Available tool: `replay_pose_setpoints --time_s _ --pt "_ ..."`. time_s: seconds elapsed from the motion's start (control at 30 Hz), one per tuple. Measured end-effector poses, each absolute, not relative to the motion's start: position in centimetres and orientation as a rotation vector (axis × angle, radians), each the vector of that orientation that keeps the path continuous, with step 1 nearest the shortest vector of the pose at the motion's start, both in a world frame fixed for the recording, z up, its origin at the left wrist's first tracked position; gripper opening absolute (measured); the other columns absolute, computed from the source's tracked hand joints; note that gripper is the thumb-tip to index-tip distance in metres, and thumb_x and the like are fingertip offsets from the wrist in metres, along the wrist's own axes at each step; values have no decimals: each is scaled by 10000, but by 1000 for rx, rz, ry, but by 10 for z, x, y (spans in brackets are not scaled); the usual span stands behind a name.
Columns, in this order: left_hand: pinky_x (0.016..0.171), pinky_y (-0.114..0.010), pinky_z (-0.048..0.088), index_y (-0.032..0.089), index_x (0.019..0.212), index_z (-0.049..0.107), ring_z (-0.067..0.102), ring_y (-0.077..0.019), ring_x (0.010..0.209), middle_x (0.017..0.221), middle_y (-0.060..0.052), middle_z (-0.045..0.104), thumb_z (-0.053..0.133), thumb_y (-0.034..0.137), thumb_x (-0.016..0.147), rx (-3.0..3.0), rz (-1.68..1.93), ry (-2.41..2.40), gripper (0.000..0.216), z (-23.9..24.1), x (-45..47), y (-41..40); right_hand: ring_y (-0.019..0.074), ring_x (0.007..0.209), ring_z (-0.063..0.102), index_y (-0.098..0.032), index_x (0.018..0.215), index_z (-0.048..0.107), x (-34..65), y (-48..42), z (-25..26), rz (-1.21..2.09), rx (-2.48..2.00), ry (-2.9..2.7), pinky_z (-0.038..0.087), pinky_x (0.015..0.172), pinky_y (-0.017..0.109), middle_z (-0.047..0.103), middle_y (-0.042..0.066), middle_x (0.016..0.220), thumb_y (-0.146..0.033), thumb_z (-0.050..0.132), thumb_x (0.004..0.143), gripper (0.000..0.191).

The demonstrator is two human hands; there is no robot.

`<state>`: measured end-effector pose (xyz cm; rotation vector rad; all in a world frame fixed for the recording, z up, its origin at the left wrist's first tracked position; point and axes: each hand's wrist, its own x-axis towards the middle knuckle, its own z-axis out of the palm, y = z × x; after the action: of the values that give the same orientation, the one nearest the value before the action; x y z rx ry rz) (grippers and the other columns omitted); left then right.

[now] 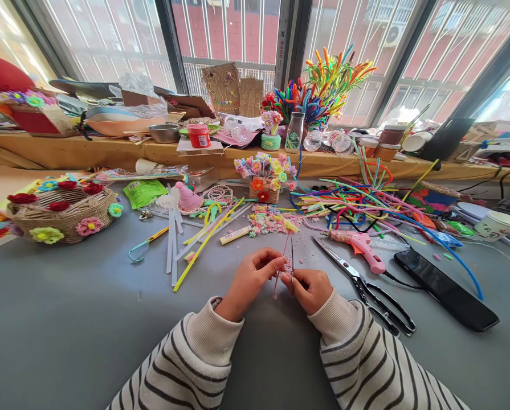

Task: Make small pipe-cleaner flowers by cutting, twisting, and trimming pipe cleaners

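Close together above the grey table, both my hands are closed at the fingertips. My left hand [250, 282] pinches a thin pink pipe cleaner [276, 285], which slants up past the thumb. In my right hand [308, 287] is a slim pointed metal tool [292, 259], its dark tip upward; its exact kind is unclear. Pink fuzzy material [287, 265] shows between the hands, partly covered by fingers. Just beyond them lies a pile of pink and yellow fuzzy trimmings [267, 219]. Large black-handled scissors [361, 282] rest to the right of my right hand, blades apart.
A pink glue gun [361, 247] and a black phone [445, 290] lie at right, below tangled pipe cleaners [344, 199]. Glue sticks [171, 245] lie left of centre, near a flower-trimmed twine basket [66, 213]. A small flower pot [264, 189] stands ahead, before the cluttered ledge.
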<state>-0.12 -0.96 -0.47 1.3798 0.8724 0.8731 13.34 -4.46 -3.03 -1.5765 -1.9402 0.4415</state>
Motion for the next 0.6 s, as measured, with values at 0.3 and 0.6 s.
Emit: replay_pose_setpoints --time_s 0.3,0.6 --pt "536 -188 347 135 674 517 416 -69 534 579 24 492 498 313 670 1386 944 894 179 -4 -2 -10 60 386 339 -147 471 464 134 -44 -35 565 -1516 -2049 246 408 184 377 -35 398 -499 313 728 461" --pt "534 -182 333 131 676 527 395 -65 548 594 25 469 496 326 670 1435 888 878 198 -7 -3 -9 60 390 319 -151 435 418 133 -44 -32 449 -1504 -1947 240 416 191 360 -34 402 -461 324 736 442"
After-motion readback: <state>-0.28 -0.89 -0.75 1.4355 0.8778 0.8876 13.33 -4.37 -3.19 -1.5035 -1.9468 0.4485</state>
